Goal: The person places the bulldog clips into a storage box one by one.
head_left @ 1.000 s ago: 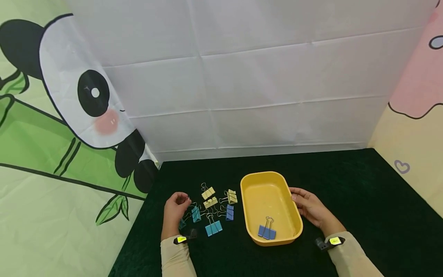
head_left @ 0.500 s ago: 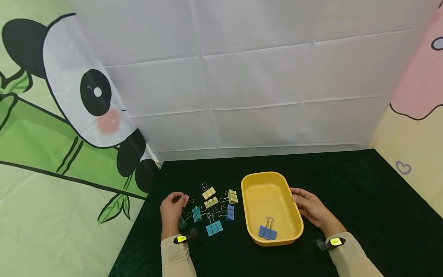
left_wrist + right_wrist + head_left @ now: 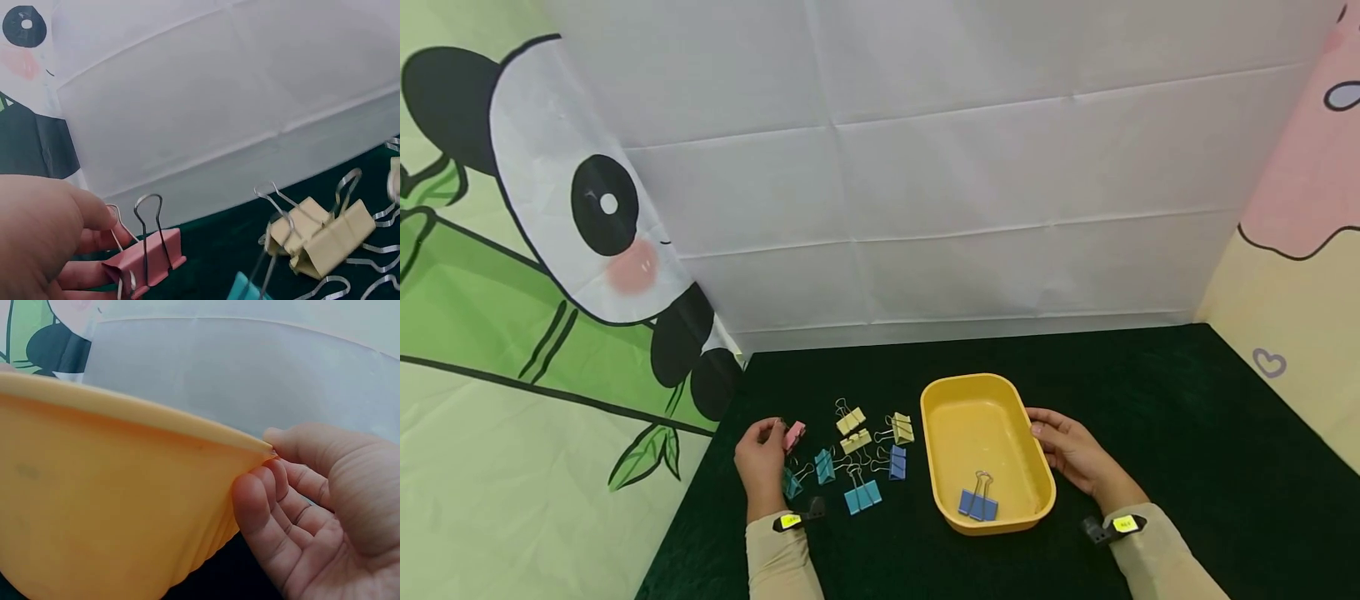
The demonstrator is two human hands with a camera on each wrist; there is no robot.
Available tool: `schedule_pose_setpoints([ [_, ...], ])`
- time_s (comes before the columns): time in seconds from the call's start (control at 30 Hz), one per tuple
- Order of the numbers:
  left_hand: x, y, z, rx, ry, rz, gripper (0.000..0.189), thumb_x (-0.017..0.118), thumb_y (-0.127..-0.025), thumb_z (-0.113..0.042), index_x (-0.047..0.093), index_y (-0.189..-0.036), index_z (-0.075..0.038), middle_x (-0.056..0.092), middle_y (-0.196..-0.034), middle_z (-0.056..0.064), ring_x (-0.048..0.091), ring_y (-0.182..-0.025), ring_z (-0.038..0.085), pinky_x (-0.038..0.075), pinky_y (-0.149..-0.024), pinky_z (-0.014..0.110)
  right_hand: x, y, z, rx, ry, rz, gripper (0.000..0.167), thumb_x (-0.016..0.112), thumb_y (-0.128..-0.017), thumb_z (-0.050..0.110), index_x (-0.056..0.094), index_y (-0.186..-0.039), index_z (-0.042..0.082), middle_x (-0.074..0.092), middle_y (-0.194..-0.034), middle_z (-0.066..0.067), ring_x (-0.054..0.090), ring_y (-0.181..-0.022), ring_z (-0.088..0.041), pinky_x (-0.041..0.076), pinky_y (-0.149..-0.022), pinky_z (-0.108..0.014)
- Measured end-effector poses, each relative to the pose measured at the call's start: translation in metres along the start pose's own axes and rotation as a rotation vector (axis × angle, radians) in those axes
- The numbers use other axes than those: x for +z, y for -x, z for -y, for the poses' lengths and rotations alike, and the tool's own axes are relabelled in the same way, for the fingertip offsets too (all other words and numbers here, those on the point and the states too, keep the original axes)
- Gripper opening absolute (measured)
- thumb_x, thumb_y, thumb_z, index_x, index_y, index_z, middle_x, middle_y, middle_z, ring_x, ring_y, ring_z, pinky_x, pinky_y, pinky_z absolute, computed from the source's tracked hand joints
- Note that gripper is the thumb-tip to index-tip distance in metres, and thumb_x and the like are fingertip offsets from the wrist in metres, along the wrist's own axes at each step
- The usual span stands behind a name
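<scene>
My left hand [image 3: 762,463] pinches a pink binder clip [image 3: 793,436] at the left end of the pile. In the left wrist view the thumb and fingers are at one wire handle of that pink clip [image 3: 147,259], while its other handle stands up free. My right hand [image 3: 1078,458] holds the right rim of a yellow plastic tray [image 3: 931,446]. The right wrist view has the thumb on the rim and the fingers curled beneath it, against the outer wall. One blue binder clip [image 3: 978,505] lies inside, near the tray's front end.
Between my left hand and the tray lie loose binder clips: pale yellow ones [image 3: 851,421], teal ones [image 3: 862,497] and a blue one [image 3: 897,463]. A dark green cloth [image 3: 1120,375] covers the table, with a white sheet [image 3: 955,183] hanging behind it.
My left hand has drawn back slightly to the left and turned, bringing the pink binder clip into plain sight. The right hand and the tray stay in place.
</scene>
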State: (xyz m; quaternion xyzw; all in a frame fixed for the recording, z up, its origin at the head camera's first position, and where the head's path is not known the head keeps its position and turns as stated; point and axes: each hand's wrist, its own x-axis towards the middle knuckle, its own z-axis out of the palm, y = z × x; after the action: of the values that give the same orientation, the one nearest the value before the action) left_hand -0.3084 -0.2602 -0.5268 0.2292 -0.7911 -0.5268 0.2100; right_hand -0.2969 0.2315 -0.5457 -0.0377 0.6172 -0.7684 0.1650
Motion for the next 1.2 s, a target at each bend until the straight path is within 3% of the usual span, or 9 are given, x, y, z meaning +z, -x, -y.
schedule_pose_setpoints([
  [0.13, -0.003, -0.001, -0.007, -0.056, 0.135, 0.042, 0.023, 0.062, -0.101, -0.022, 0.070, -0.115, -0.005, 0.069, -0.108, 0.014, 0.062, -0.078, 0.013, 0.054, -0.064, 0.019, 0.001, 0.000, -0.001, 0.000, 0.016, -0.012, 0.055, 0.057, -0.105, 0.028, 0.037, -0.149, 0.001, 0.062, -0.131, -0.015, 0.069, -0.100, -0.022, 0.059, -0.087, -0.036],
  [0.33, -0.005, 0.002, -0.022, -0.125, 0.285, 0.118, 0.027, 0.062, -0.102, -0.023, 0.067, -0.120, -0.004, 0.070, -0.110, 0.010, 0.067, -0.077, 0.010, 0.059, -0.068, 0.024, 0.002, 0.001, -0.001, 0.003, 0.012, -0.015, 0.055, 0.057, -0.105, 0.027, 0.037, -0.149, 0.001, 0.063, -0.130, -0.015, 0.069, -0.101, -0.023, 0.058, -0.087, -0.036],
  [0.7, 0.008, 0.008, -0.045, -0.118, 0.333, 0.212, 0.027, 0.061, -0.103, -0.025, 0.066, -0.120, -0.006, 0.068, -0.108, 0.008, 0.068, -0.077, 0.013, 0.060, -0.070, 0.028, 0.001, 0.000, 0.001, -0.013, 0.019, -0.010, 0.055, 0.056, -0.105, 0.027, 0.037, -0.149, 0.000, 0.063, -0.130, -0.015, 0.070, -0.100, -0.023, 0.058, -0.087, -0.036],
  [1.2, 0.042, 0.034, -0.073, -0.074, 0.394, 0.324, 0.022, 0.062, -0.102, -0.021, 0.067, -0.116, -0.005, 0.071, -0.109, 0.010, 0.068, -0.079, 0.014, 0.060, -0.070, 0.028, 0.002, 0.000, -0.001, -0.001, 0.027, -0.020, 0.054, 0.056, -0.105, 0.028, 0.038, -0.149, 0.001, 0.064, -0.128, -0.014, 0.069, -0.101, -0.023, 0.058, -0.088, -0.036],
])
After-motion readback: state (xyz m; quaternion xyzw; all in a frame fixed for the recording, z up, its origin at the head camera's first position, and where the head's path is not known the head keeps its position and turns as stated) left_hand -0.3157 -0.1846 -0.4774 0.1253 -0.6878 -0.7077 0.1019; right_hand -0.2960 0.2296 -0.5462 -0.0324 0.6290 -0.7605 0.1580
